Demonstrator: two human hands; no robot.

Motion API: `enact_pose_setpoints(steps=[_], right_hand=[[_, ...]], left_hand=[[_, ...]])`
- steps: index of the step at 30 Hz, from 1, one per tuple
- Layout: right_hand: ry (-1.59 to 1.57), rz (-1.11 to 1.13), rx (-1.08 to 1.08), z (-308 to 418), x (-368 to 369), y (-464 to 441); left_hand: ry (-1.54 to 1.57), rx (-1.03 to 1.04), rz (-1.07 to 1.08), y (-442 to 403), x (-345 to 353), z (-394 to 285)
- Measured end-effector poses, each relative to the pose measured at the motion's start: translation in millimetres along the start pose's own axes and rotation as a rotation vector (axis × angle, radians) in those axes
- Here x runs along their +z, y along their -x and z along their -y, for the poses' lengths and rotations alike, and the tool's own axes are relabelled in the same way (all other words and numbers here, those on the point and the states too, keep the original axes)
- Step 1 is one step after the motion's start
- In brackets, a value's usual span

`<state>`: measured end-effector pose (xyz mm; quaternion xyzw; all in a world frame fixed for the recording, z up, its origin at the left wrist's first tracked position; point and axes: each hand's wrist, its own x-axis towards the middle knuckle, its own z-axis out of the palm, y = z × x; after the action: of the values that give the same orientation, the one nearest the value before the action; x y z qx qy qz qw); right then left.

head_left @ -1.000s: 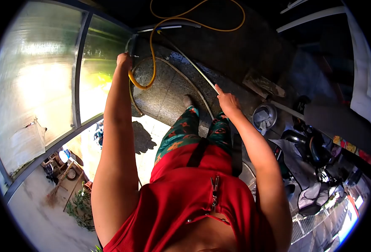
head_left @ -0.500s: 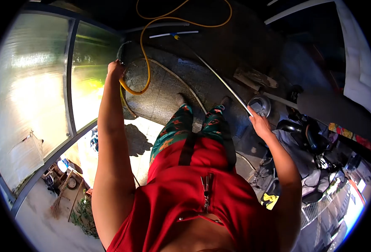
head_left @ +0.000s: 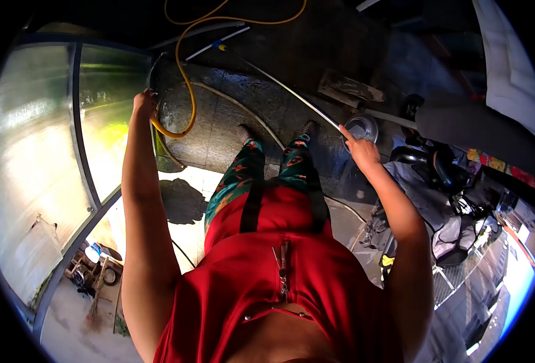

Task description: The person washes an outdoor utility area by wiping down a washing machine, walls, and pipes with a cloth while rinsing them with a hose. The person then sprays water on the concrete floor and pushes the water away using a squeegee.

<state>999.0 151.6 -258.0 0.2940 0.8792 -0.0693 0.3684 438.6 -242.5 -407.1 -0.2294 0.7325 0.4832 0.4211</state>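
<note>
My left hand is closed around the yellow hose near its end, held out at the left by the translucent panel. A thin stream of water seems to leave the hose end, beyond my fist. In my right hand is the upper end of a long-handled squeegee, with fingers wrapped round its metal pole. Its wide white blade lies slanted at the far end, on or just above the dark wet floor, with a blue and yellow joint behind it.
A framed translucent panel stands along my left. A beige hose curves across the floor before my feet. To the right are a metal basin, wood pieces and a covered motorbike or similar vehicle.
The squeegee blade has swung from nearly level to slanted, its right end now farther away. My right hand has moved slightly forward; the whole view has shifted. Both hands keep their hold.
</note>
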Motion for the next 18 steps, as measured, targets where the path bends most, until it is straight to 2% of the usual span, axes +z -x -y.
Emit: enact_pose_setpoints(steps=[3,4,6,7,8,11,12,14,18], right_hand=[[0.184,-0.095,0.048,-77.0,4.3,53.1],[0.212,-0.087,0.077,-98.9,0.3,69.5],[0.347,-0.161,0.021,-143.2,-2.8,99.4],[0.342,-0.141,0.032,-160.2,-3.6,109.5],[0.277,-0.104,0.069,-164.9,-11.3,118.4],[0.056,-0.079,0.091,-160.9,-4.9,126.2],[-0.043,-0.03,0.136,-140.9,-12.0,123.3],[-0.198,-0.057,0.092,-107.8,-7.2,104.4],[-0.161,-0.092,0.049,-13.0,-12.6,24.2]], left_hand=[[-0.073,0.033,0.051,-4.1,4.4,7.6],[-0.444,0.18,0.123,-35.7,-5.1,23.0],[-0.488,0.156,0.107,-24.4,-9.4,19.8],[-0.152,0.001,0.032,18.7,13.9,2.1],[-0.15,-0.024,-0.038,19.3,16.7,0.6],[-0.115,-0.004,-0.101,22.6,19.8,0.1],[-0.131,0.004,-0.086,33.4,24.6,-5.3],[-0.169,0.013,-0.064,54.5,28.5,-13.7],[-0.112,0.055,-0.045,23.5,11.1,2.7]])
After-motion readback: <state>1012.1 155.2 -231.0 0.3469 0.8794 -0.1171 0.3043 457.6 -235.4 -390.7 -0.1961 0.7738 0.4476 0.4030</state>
